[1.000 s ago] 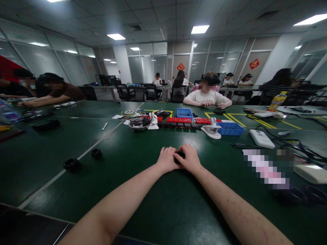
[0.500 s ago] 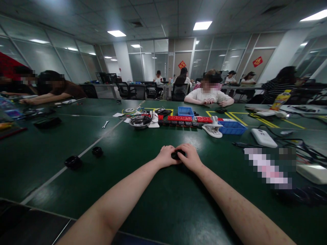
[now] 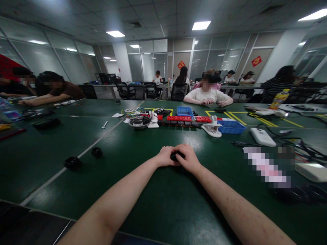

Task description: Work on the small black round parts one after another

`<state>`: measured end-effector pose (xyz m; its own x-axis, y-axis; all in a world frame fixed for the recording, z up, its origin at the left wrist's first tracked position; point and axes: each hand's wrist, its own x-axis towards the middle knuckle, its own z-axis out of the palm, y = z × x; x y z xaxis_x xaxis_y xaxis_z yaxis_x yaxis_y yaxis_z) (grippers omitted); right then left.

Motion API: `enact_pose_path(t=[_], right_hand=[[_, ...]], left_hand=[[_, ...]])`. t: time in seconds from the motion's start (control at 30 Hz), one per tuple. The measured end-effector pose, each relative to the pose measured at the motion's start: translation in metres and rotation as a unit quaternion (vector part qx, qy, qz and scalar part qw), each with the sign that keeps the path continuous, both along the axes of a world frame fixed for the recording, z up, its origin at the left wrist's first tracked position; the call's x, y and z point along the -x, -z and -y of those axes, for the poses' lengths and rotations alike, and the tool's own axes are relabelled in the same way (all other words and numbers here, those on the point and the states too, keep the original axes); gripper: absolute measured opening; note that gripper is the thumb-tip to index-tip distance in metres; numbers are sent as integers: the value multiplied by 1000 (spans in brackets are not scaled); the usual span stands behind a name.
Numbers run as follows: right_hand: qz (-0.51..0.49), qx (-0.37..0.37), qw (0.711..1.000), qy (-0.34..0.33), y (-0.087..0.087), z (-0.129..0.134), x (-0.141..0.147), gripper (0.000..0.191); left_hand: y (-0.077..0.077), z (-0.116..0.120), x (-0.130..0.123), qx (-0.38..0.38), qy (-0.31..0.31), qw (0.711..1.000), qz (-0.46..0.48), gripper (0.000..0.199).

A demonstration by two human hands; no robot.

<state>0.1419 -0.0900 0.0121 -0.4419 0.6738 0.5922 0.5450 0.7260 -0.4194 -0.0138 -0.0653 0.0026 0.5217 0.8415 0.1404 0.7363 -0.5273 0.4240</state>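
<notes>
A small black object is gripped between my two hands, low over the green table; fingers cover most of it, so its kind does not show. My left hand closes around its left side. Over its top and right side curl the fingers of my right hand, thumb across the near face. To the left, apart from both hands, lie two black ring-shaped pieces, a larger one and a smaller one.
Beyond my hands stand a red-and-black row of blocks, white clamps, a bowl of cables and blue bins. A wrench lies left. A white box and cables are right. A person sits opposite.
My right hand's fingers have shifted slightly over the black object, toward the left. The whole view has moved a little; otherwise the table looks the same.
</notes>
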Motion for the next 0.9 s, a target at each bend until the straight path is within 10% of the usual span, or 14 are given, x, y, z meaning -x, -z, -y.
enact_pose_path(t=[0.23, 0.53, 0.9], right_hand=[[7, -6, 996, 86, 2, -7, -8, 22], [51, 13, 993, 103, 5, -9, -4, 21], [23, 16, 999, 31, -1, -4, -4, 13]], left_hand=[[-1, 10, -6, -12, -23, 999, 29, 80], [1, 21, -21, -77, -103, 991, -40, 48], [-2, 4, -7, -11, -8, 1000, 10, 44]])
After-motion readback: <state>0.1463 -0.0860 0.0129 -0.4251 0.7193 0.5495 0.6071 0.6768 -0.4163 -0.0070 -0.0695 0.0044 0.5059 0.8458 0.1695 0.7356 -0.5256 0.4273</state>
